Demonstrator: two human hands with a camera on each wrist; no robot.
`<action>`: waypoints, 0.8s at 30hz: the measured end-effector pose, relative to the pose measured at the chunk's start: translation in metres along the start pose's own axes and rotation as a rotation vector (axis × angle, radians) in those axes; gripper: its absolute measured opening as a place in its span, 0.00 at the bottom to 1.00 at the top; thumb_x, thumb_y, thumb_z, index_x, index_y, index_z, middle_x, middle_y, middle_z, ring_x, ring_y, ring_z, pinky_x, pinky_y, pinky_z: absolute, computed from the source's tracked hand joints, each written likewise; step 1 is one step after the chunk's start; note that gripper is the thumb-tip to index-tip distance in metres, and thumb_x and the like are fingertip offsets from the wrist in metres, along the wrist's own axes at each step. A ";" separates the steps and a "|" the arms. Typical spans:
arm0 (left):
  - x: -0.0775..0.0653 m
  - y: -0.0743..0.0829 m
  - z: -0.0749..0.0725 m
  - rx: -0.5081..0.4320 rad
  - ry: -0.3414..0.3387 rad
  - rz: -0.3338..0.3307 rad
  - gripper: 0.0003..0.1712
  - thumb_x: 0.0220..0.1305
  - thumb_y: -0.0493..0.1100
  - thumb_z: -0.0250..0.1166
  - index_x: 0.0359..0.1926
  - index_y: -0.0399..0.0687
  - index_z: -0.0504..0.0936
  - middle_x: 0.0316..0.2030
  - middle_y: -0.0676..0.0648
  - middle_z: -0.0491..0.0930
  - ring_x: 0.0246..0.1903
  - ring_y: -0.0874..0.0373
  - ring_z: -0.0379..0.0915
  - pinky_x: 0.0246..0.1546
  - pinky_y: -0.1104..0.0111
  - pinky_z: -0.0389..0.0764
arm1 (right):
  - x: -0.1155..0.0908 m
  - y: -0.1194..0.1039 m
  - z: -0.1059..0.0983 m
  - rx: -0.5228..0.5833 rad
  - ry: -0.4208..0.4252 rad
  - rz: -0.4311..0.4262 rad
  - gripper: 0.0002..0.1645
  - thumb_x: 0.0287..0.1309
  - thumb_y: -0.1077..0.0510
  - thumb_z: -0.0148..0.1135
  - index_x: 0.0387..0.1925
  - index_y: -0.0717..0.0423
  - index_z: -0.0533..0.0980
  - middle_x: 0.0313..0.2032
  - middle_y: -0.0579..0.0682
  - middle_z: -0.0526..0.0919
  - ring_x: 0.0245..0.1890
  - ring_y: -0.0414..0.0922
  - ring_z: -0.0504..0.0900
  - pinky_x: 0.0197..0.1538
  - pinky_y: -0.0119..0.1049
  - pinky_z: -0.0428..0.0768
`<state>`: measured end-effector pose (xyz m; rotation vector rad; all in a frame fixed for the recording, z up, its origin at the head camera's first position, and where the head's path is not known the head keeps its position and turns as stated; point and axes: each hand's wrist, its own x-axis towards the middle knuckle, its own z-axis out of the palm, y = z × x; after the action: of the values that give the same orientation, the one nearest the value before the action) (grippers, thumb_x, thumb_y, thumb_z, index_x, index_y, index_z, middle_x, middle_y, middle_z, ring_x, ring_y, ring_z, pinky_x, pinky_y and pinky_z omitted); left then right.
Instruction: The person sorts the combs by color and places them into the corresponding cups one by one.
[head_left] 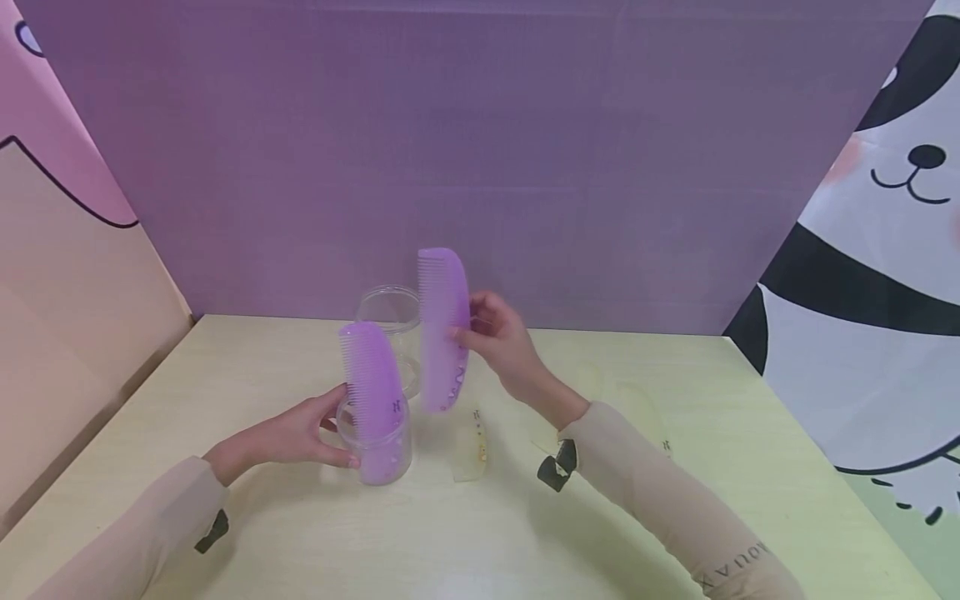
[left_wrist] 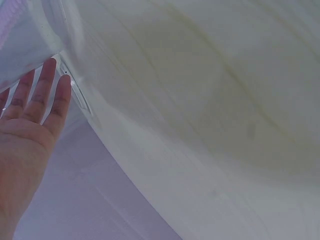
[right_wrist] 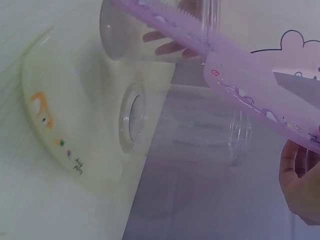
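Observation:
My left hand (head_left: 300, 432) grips a short clear plastic jar (head_left: 403, 457) low on the table, thumb in front and fingers behind. A purple comb (head_left: 370, 367) stands upright inside, its upper part above the rim and its teeth to the left. In the left wrist view the fingers (left_wrist: 47, 82) lie along the clear wall. My right hand (head_left: 506, 343) pinches a second purple comb (head_left: 448, 325) by its curved back, thumb on the near face. This comb is upright, right of the jar and raised above the table; the right wrist view shows small printed figures along its back.
A taller clear jar (right_wrist: 190, 125) stands behind the held one. A pale yellow comb (head_left: 467, 450) with a small orange print lies right of the held jar. More pale combs (head_left: 645, 408) lie near my right forearm. A purple panel (head_left: 480, 167) borders the table's back edge.

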<state>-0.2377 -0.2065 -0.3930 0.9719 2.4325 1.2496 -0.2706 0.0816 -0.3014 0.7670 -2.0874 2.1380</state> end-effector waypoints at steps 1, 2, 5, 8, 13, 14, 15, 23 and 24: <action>0.000 0.000 0.000 -0.002 -0.001 0.001 0.55 0.46 0.49 0.72 0.69 0.56 0.48 0.60 0.47 0.67 0.53 0.47 0.70 0.49 0.55 0.73 | 0.001 -0.001 0.002 0.007 0.003 0.002 0.18 0.48 0.75 0.60 0.42 0.71 0.66 0.38 0.51 0.79 0.35 0.42 0.78 0.43 0.33 0.78; 0.000 -0.001 0.000 -0.004 -0.002 0.001 0.54 0.46 0.49 0.72 0.68 0.56 0.48 0.59 0.47 0.67 0.53 0.47 0.70 0.49 0.55 0.72 | 0.001 -0.002 0.004 0.010 0.006 0.005 0.18 0.48 0.75 0.60 0.42 0.71 0.66 0.38 0.52 0.79 0.35 0.42 0.78 0.43 0.34 0.78; 0.000 -0.002 0.000 -0.010 -0.003 -0.003 0.53 0.46 0.49 0.72 0.68 0.56 0.49 0.59 0.47 0.67 0.53 0.47 0.70 0.50 0.55 0.72 | 0.004 -0.005 0.011 0.019 0.011 0.010 0.18 0.48 0.75 0.60 0.42 0.69 0.66 0.41 0.57 0.79 0.36 0.42 0.78 0.44 0.34 0.78; -0.001 -0.002 0.000 -0.014 0.000 -0.005 0.53 0.46 0.49 0.72 0.68 0.55 0.50 0.59 0.47 0.67 0.53 0.47 0.69 0.50 0.55 0.72 | 0.006 -0.007 0.018 0.044 0.005 0.008 0.18 0.48 0.75 0.59 0.42 0.69 0.66 0.42 0.59 0.78 0.36 0.42 0.78 0.45 0.34 0.78; -0.001 -0.003 0.000 -0.008 0.000 -0.003 0.53 0.46 0.49 0.72 0.68 0.57 0.49 0.60 0.48 0.67 0.53 0.48 0.69 0.49 0.55 0.73 | 0.009 -0.007 0.030 0.087 -0.017 -0.004 0.17 0.48 0.75 0.59 0.41 0.68 0.66 0.37 0.50 0.79 0.35 0.42 0.78 0.42 0.32 0.79; -0.001 -0.003 0.000 -0.007 0.000 -0.002 0.53 0.46 0.49 0.72 0.68 0.57 0.49 0.60 0.48 0.67 0.53 0.48 0.69 0.49 0.56 0.73 | 0.010 -0.006 0.032 0.093 -0.021 -0.004 0.17 0.48 0.75 0.59 0.41 0.68 0.66 0.36 0.48 0.78 0.34 0.42 0.78 0.41 0.31 0.79; -0.001 -0.003 0.000 -0.007 -0.001 -0.001 0.53 0.46 0.49 0.72 0.68 0.57 0.49 0.60 0.48 0.67 0.53 0.48 0.69 0.49 0.56 0.73 | 0.010 -0.006 0.035 0.097 -0.026 -0.004 0.17 0.48 0.75 0.60 0.41 0.67 0.66 0.34 0.46 0.78 0.34 0.42 0.78 0.40 0.31 0.78; -0.001 -0.004 -0.001 -0.026 -0.010 0.002 0.53 0.48 0.48 0.72 0.69 0.60 0.47 0.61 0.48 0.65 0.54 0.48 0.69 0.50 0.54 0.72 | 0.008 0.001 0.051 0.096 -0.067 0.023 0.18 0.48 0.75 0.60 0.42 0.68 0.66 0.34 0.48 0.78 0.32 0.42 0.76 0.38 0.31 0.78; -0.001 -0.004 -0.001 -0.030 -0.012 0.001 0.54 0.48 0.48 0.72 0.69 0.60 0.47 0.61 0.48 0.65 0.54 0.48 0.69 0.51 0.54 0.72 | 0.008 0.002 0.052 0.090 -0.071 0.030 0.18 0.48 0.74 0.60 0.42 0.68 0.66 0.34 0.48 0.78 0.32 0.42 0.76 0.38 0.31 0.78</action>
<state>-0.2394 -0.2092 -0.3956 0.9701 2.3970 1.2737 -0.2620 0.0292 -0.3023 0.8376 -2.0603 2.2670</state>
